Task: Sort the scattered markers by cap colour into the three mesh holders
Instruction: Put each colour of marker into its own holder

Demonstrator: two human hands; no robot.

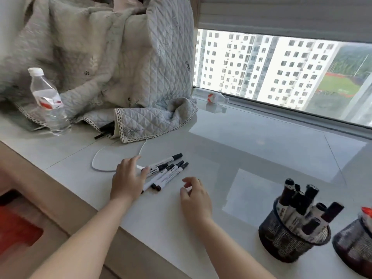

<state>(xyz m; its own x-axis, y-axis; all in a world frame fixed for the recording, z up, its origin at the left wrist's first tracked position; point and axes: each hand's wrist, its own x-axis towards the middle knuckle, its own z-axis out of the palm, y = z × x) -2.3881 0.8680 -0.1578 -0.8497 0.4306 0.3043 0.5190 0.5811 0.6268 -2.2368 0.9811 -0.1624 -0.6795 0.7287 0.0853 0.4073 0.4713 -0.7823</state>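
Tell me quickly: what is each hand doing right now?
Left hand: open, fingers resting flat on the loose markers.
Right hand: open, fingers loosely curled, holding nothing.

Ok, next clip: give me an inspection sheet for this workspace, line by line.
Surface: glossy white sill counter, reflective.
Job's things: black-capped markers loose in a cluster; mesh holder packed with dark-capped markers; second mesh holder cut off at the frame edge; third not in view.
Clutter: upright water bottle; bottle lying by the window; quilted blanket over a black object.
Grips: left hand open, resting on the markers; right hand open, holding nothing.
Cables: white cable looped beside the markers.
Surroundings: window, apartment blocks outside.
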